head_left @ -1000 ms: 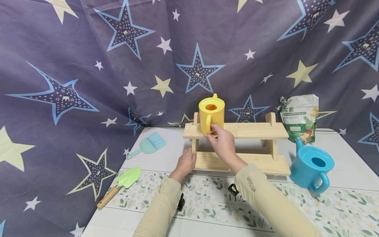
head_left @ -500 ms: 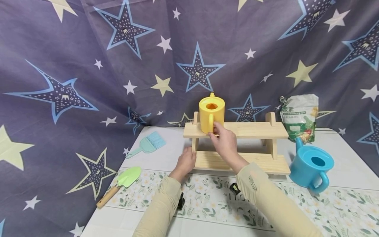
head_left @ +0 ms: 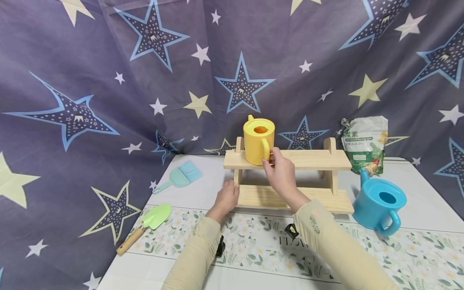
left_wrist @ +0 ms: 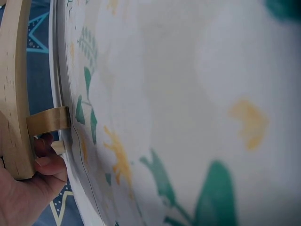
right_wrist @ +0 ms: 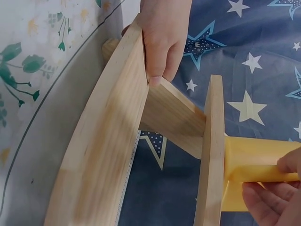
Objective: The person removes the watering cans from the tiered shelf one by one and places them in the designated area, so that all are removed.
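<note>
A yellow watering can (head_left: 256,141) stands on the left end of the upper board of a two-tier wooden shelf (head_left: 311,160). Its handle faces front right and its short spout points to the back left. With thumb and fingers, my right hand (head_left: 282,173) pinches the lower part of that handle; the right wrist view shows the fingers (right_wrist: 270,200) around it. My left hand (head_left: 225,198) holds the left end of the lower board, and in the left wrist view its fingers (left_wrist: 51,165) curl around the board's end (left_wrist: 19,150).
A blue watering can (head_left: 378,203) stands right of the shelf, with a green-and-white pouch (head_left: 365,145) behind it. On the left lie a light-blue brush (head_left: 183,175) and a green trowel (head_left: 156,216) with a wooden handle. A starry cloth (head_left: 145,100) hangs behind the table.
The yellow watering can has turned on the upper board: its handle has swung to the right and its spout to the left. My right hand has moved right with the handle. My left hand stays.
</note>
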Demonstrator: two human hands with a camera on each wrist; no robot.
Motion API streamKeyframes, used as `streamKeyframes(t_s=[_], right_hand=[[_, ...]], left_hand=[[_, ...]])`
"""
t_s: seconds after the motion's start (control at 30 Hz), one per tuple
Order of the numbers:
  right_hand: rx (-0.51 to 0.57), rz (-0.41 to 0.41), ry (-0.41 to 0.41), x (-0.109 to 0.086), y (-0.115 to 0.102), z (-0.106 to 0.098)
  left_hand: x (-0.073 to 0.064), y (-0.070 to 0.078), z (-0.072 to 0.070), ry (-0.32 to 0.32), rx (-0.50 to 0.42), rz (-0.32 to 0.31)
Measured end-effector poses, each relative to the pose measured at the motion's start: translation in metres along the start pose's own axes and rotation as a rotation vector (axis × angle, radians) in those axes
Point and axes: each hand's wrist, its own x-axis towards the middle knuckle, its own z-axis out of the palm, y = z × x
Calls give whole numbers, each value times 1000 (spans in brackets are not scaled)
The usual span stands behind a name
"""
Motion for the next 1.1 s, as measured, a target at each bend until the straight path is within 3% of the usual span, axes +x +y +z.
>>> streamKeyframes(t_s=[0.57,1.1], right_hand=[[0,-75,-7,-9,4,-17],[77,-78,34,-26,1,-45]], left_hand=[[0,-1,1,17,11,21],[0,-1,0,10,-4,15]])
